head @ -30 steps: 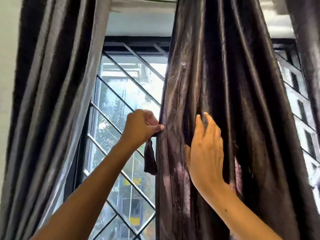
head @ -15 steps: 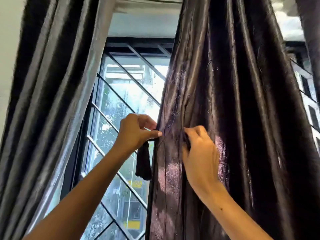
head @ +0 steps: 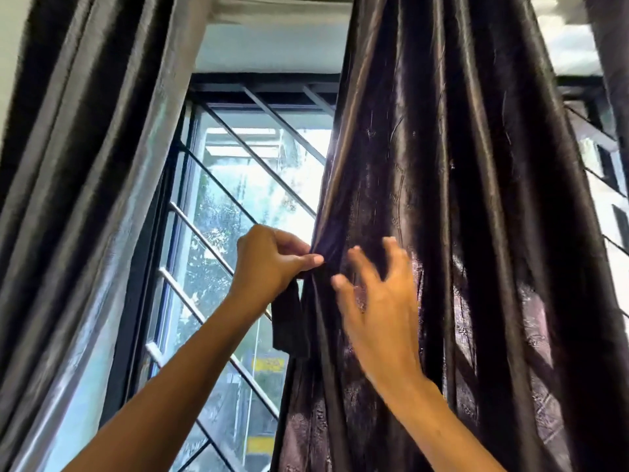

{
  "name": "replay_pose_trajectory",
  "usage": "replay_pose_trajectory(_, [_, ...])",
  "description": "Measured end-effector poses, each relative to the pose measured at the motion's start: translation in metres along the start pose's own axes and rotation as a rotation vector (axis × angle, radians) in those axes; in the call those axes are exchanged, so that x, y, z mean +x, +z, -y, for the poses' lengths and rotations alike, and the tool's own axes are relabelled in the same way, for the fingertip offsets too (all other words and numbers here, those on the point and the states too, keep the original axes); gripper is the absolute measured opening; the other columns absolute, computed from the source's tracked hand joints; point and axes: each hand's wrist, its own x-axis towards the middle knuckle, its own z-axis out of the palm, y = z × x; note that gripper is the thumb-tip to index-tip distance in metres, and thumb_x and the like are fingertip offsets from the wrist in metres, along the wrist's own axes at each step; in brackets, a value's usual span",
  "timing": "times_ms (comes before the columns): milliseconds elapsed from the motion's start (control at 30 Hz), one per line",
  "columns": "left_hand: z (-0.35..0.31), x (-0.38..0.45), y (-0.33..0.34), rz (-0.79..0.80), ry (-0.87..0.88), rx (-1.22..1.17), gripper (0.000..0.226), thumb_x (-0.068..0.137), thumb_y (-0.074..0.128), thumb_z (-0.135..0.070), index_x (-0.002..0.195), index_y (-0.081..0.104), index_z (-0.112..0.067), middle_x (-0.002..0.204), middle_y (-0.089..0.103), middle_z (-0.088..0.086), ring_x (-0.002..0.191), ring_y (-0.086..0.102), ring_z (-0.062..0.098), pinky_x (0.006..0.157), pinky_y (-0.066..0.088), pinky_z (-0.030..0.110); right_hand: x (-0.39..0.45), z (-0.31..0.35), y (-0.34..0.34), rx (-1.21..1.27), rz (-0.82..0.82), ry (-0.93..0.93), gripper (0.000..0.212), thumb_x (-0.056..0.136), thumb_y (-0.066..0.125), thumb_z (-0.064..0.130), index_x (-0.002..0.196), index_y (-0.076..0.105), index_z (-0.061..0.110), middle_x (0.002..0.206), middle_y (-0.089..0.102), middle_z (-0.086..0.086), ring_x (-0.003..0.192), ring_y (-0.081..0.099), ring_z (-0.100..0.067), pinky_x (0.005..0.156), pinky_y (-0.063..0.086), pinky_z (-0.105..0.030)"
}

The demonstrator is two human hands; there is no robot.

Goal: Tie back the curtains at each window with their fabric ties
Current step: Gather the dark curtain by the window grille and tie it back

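Dark glossy curtain (head: 442,233), satin-like and deeply pleated, hangs right of the barred window (head: 238,199); a matte dark tie (head: 289,328) dangles at its left edge. Left hand (head: 269,264) pinches the curtain edge, apparently the tie too. Right hand (head: 377,301), curled into a fold 0.5 s ago, now has its grip spread over the pleats.

Window with black diagonal metal grille (head: 218,233), green foliage (head: 218,240) outside, white wall (head: 13,46)

Two dark curtains (head: 459,233) hang over the barred window (head: 238,206). No bench or floor shows beneath them.
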Motion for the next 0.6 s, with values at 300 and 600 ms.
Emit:
replay_pose_trajectory(300, [0.002,0.002,-0.001,0.02,-0.113,-0.047,0.015,0.063,0.085,-0.01,0.07,0.072,-0.009,0.068,0.071,0.005,0.055,0.066,0.004,0.053,0.05,0.009,0.025,-0.051,0.019,0.461,0.061,0.57,0.076,0.077,0.076,0.03,0.139,0.034,0.013,0.136,0.048,-0.01,0.118,0.052,-0.022,0.097,0.038,-0.027])
replay_pose_trajectory(600, [0.01,0.007,-0.011,-0.037,-0.102,0.02,0.016,0.061,0.086,-0.009,0.066,0.072,-0.014,0.066,0.072,0.005,0.061,0.069,0.016,0.064,0.054,0.022,0.035,-0.037,0.024,0.711,-0.027,0.443,0.037,0.073,0.08,0.009,0.104,0.06,0.009,0.098,0.067,-0.006,0.079,0.06,-0.012,0.063,0.044,-0.009])
